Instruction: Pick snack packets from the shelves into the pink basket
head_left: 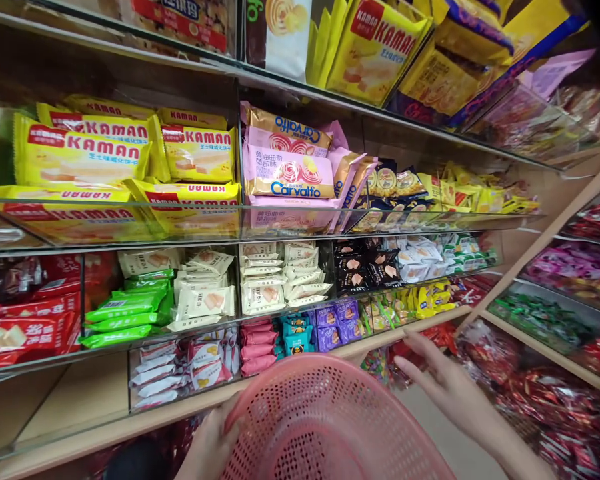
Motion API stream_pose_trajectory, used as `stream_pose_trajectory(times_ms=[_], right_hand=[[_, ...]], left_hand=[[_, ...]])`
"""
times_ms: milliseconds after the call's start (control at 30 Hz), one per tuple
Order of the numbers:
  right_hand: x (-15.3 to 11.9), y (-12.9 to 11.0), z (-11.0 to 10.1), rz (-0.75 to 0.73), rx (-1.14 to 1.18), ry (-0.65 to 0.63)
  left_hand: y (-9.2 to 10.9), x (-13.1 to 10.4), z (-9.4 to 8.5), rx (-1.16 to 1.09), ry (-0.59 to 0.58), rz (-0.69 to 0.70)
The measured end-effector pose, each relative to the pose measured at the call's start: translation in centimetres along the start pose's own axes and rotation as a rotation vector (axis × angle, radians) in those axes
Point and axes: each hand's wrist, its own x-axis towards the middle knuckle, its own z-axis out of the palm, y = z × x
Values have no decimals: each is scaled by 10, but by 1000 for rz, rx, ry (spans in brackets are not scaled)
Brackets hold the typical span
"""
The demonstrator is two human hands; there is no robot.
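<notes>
A pink plastic basket [370, 393] with a perforated wall is at the bottom centre, and no goods show inside the part in view. My left hand [213, 437] is closed on its left rim. To the right of the basket, my right hand [437, 377] is raised with fingers apart and nothing in them, near the lower shelf edge. Small purple packets [336, 323], teal packets [299, 333] and yellow packets [435, 298] sit in the lower compartments beyond the basket.
Glass-fronted shelves hold yellow KAMAN packs [87, 157], pink Carvalfo packs [290, 172], green packets [130, 303] and black packets [363, 267]. A side shelf [550, 353] stands at the right, with red wrapped goods [555, 400] low down. The wooden shelf edge [105, 437] runs behind the basket.
</notes>
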Motion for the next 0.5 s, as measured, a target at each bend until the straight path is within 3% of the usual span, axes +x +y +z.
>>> stream_pose_trajectory(times_ms=[133,267,333,500], right_hand=[[43,-100,-10,-464,-169,24],[74,-179,15,-896,-299,-25],[87,-204,32,-989,-352,-56],[114,-232,64,-985,-428,-88]], left_hand=[[6,-1,-1,-25,-5,5],[5,-2,0,-35,19,-13],[3,-3,0,-10,26,-31],[0,-4,0,10,19,-26]])
